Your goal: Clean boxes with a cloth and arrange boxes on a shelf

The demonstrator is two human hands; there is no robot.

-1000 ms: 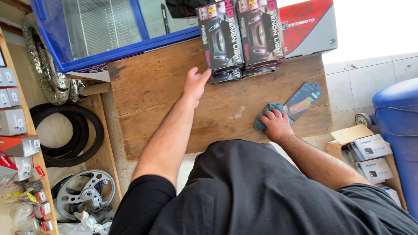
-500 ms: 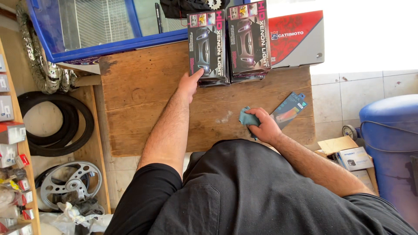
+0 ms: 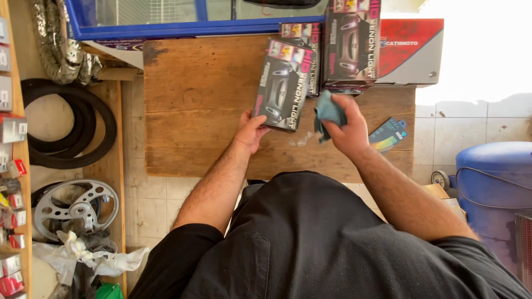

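Observation:
My left hand grips the lower edge of a dark printed box, held tilted above the wooden tabletop. My right hand is closed on a crumpled teal cloth, lifted close to the right side of that box. A stack of similar dark boxes stands just behind, at the table's far edge. A small flat blue packet lies on the wood to the right of my right hand.
A red and grey carton sits at the far right of the table. A blue-framed glass cabinet runs along the back. Black tyres, a metal wheel and shelved small boxes are left; a blue drum is right.
My left hand has taken one dark box from the stack and pulled it toward me. My right hand lifted the teal cloth off the table up to the box.

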